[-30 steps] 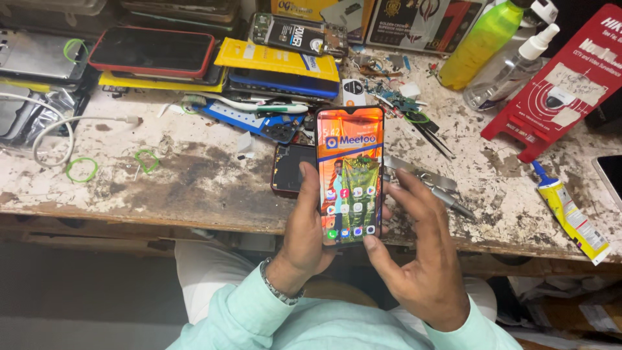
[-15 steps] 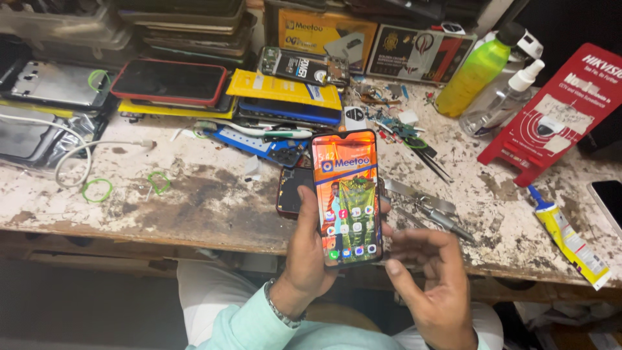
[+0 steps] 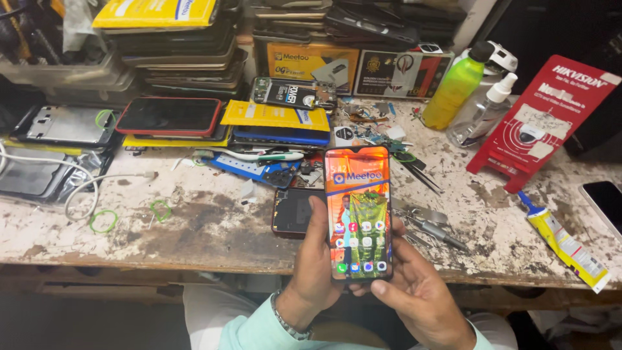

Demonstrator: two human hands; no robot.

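Pale mint-green sleeves — a metal-link wristband on the left wrist — white trousers.

The smartphone stands upright above the workbench edge, its screen lit orange with rows of app icons.

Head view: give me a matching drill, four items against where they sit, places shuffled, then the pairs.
Items:
1. lit phone
2. green bottle
3. glue tube
4. red-framed phone

Places:
A. lying flat near the bench's right front edge
B. standing at the back right, beside a clear spray bottle
C. held upright in the left hand, screen on
D. lying screen up on the left, on a stack of flat parts

Pairs: 1-C, 2-B, 3-A, 4-D
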